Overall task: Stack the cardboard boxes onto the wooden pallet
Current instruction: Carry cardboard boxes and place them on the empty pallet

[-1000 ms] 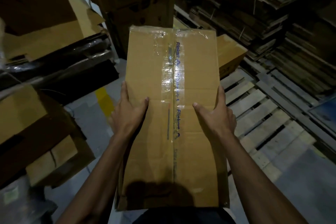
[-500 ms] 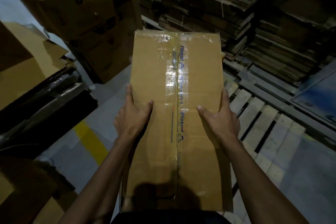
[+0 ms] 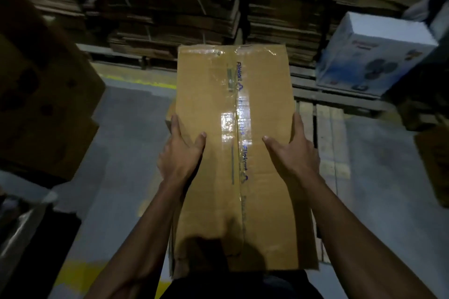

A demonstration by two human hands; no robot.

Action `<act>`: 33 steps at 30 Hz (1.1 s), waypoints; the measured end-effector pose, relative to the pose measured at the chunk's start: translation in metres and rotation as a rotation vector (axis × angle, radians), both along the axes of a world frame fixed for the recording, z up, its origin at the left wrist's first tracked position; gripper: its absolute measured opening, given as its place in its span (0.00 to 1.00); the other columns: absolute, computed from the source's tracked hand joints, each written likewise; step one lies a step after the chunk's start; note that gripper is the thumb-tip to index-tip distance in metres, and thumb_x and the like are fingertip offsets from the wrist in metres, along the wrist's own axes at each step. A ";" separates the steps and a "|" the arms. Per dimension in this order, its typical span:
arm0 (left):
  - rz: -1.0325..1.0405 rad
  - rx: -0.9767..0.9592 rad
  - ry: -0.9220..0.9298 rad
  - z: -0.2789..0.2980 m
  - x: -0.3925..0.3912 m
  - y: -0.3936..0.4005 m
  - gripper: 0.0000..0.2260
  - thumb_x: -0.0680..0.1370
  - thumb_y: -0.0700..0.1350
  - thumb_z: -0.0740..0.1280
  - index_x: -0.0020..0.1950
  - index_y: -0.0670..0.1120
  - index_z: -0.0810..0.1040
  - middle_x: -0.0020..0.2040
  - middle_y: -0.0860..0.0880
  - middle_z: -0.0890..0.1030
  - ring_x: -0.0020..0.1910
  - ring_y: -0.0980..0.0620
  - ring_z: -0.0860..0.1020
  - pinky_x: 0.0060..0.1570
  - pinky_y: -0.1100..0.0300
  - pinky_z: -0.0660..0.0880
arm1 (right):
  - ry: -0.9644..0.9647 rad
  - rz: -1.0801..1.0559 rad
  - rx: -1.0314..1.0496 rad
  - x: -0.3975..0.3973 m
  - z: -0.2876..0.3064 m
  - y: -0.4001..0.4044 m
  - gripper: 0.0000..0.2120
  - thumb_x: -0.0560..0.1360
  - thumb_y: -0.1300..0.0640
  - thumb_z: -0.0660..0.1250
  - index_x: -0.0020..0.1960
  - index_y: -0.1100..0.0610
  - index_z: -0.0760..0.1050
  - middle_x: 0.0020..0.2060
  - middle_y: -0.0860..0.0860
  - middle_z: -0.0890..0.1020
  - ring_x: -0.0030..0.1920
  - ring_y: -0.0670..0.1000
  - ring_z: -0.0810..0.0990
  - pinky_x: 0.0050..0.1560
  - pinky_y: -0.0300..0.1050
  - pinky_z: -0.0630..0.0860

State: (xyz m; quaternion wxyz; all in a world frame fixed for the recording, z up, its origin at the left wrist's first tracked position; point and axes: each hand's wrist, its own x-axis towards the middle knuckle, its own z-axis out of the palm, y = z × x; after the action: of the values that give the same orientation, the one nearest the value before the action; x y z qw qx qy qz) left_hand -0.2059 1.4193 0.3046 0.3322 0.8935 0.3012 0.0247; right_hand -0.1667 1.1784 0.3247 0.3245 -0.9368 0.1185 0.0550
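Cardboard box (image 3: 243,153), long and brown, is held in front of the person's body above the grey floor (image 3: 131,153), its taped top seam running away from the camera with blue printed lettering along it. The left hand (image 3: 181,153) grips the box's left edge: the thumb lies flat on the top face and the fingers (image 3: 175,126) wrap down over the side. The right hand (image 3: 291,153) grips the opposite edge the same way, thumb on top, fingers curled over the right side. Just right of the box and lower, pale slats of the wooden pallet (image 3: 325,143) show on the floor. Beyond the box's far end rise dark stacks of flattened cardboard (image 3: 182,7). Far right of the box a white and blue printed carton (image 3: 374,53) sits on a low wooden ledge. Left of the box stand large brown cartons (image 3: 43,94), and a yellow floor line (image 3: 145,81) runs past its far left corner.
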 end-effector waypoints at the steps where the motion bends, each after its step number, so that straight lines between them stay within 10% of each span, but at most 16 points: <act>1: -0.023 -0.004 0.007 -0.001 0.010 0.005 0.39 0.76 0.66 0.61 0.80 0.58 0.45 0.70 0.41 0.74 0.64 0.36 0.74 0.61 0.44 0.70 | -0.001 -0.031 -0.006 0.002 0.000 0.004 0.47 0.73 0.32 0.67 0.81 0.42 0.44 0.69 0.57 0.75 0.67 0.63 0.73 0.66 0.58 0.69; 15: -0.145 -0.145 0.043 -0.027 0.099 0.017 0.43 0.71 0.70 0.58 0.80 0.58 0.45 0.71 0.42 0.72 0.65 0.36 0.73 0.64 0.39 0.70 | 0.051 -0.141 -0.149 0.073 -0.001 0.015 0.43 0.75 0.33 0.66 0.81 0.43 0.47 0.64 0.60 0.77 0.63 0.65 0.75 0.62 0.56 0.69; 33: -0.119 -0.074 0.311 -0.185 0.251 -0.084 0.42 0.76 0.65 0.63 0.80 0.50 0.46 0.72 0.40 0.71 0.67 0.35 0.72 0.64 0.43 0.68 | 0.283 -0.137 -0.051 0.212 -0.202 -0.092 0.45 0.73 0.29 0.64 0.80 0.42 0.43 0.70 0.58 0.74 0.67 0.65 0.73 0.66 0.60 0.68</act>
State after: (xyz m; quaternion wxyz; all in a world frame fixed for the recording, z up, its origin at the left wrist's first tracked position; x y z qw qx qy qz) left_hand 0.0454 1.3349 0.1194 0.3149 0.8901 0.2962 -0.1446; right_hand 0.0451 1.0867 0.1231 0.2836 -0.9174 0.2279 0.1613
